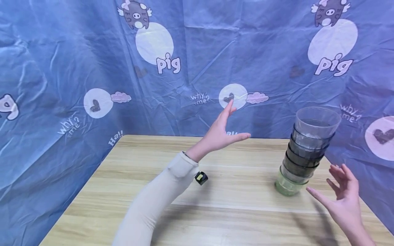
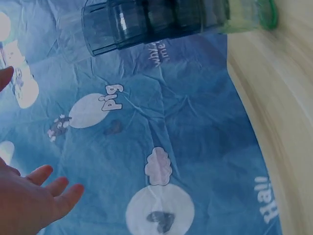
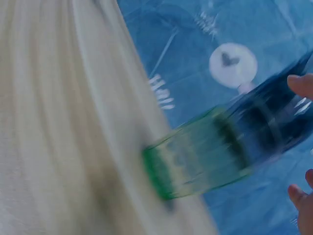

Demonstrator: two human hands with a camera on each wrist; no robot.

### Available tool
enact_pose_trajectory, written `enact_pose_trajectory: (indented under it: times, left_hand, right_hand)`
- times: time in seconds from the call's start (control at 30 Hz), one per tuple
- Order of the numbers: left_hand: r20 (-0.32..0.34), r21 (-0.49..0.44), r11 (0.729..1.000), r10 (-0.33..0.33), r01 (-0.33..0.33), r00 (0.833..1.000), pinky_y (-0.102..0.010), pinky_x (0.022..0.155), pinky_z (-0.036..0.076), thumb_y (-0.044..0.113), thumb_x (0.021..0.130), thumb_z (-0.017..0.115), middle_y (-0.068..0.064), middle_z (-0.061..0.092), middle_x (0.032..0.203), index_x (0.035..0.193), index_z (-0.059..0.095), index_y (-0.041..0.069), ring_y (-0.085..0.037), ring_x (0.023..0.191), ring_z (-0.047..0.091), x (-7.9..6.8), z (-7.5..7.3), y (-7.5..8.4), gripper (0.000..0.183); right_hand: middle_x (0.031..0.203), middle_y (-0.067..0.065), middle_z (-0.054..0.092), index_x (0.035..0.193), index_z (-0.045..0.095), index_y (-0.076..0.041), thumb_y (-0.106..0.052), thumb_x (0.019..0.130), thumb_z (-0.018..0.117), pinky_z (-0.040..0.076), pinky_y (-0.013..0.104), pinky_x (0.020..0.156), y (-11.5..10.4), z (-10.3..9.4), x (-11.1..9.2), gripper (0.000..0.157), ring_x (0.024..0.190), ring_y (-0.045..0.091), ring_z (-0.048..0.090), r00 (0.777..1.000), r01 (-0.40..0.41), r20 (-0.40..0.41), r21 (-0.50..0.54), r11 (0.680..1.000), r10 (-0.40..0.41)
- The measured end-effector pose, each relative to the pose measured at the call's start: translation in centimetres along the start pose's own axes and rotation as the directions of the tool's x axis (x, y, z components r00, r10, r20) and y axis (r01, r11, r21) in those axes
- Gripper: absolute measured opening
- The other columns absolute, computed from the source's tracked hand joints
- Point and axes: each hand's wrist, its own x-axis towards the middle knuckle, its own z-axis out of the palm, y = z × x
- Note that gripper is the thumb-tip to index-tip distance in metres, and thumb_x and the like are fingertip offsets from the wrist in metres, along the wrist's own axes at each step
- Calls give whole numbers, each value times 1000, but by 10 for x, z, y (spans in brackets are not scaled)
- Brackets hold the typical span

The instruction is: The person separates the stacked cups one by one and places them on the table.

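Note:
A tall stack of nested see-through cups (image 1: 307, 150) stands on the right half of the table, leaning slightly to the right. Its lowest cup (image 1: 287, 184) is green, several smoky dark ones sit in the middle, and a colourless cup (image 1: 318, 119) tops it. My right hand (image 1: 344, 196) is just right of the stack, fingers spread and thumb pointing at the green cup, holding nothing. Left of the stack, raised over the table's far part, my left hand (image 1: 218, 133) has its thumb and fingers apart and holds nothing. In the right wrist view the green cup (image 3: 195, 156) looks blurred.
The wooden table (image 1: 129, 171) reaches back to a blue cloth (image 1: 197, 68) printed with pigs and hearts, which also hangs at both sides. A small black object (image 1: 201, 178) with a yellow-green patch shows beside the left sleeve (image 1: 163, 191).

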Motion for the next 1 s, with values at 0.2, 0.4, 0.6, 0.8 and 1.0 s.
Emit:
enact_pose_trajectory:
  times: [0.2, 0.4, 0.6, 0.8, 1.0]
  left_hand:
    - [24, -162, 983, -81, 84, 996, -29, 109, 40, 26, 83, 82, -2, 38, 156, 161, 5, 19, -13, 142, 34, 19, 14, -3, 110]
    - [57, -329, 937, -102, 116, 993, -25, 106, 42, 18, 84, 80, 5, 45, 151, 160, 18, 18, -7, 138, 38, 33, 36, -4, 98]
    - [46, -450, 884, -119, 127, 992, -23, 105, 41, 12, 84, 79, 11, 52, 143, 157, 29, 17, -6, 134, 42, 42, 62, 1, 89]
    - [16, -504, 852, -159, 145, 987, -23, 105, 41, 12, 83, 81, 16, 53, 138, 153, 35, 22, 0, 130, 44, 52, 85, 12, 84]
    - [-7, -488, 862, -162, 138, 987, -18, 104, 40, 11, 82, 82, 14, 52, 140, 152, 37, 22, 1, 129, 45, 61, 99, 23, 84]
  right_hand:
    - [136, 4, 40, 152, 21, -10, 42, 64, 52, 46, 11, 94, 34, -7, -6, 107, 123, 6, 47, 982, -187, 65, 184, 965, 178]
    - [136, -2, 38, 153, 18, -16, 36, 71, 57, 46, 10, 94, 61, -8, -14, 105, 119, 2, 47, 948, -308, 142, 193, 932, 284]
    - [130, -5, 47, 140, 34, -22, 34, 73, 58, 46, 10, 93, 73, -5, -22, 91, 112, 2, 52, 936, -339, 154, 169, 925, 315]
    - [119, -13, 62, 131, 44, -20, 32, 74, 61, 49, 9, 88, 77, -2, -27, 79, 103, -1, 60, 927, -369, 121, 123, 921, 355]
    - [116, -18, 62, 129, 44, -23, 25, 77, 66, 46, 6, 86, 79, 3, -27, 74, 104, -6, 58, 911, -407, 87, 31, 913, 403]
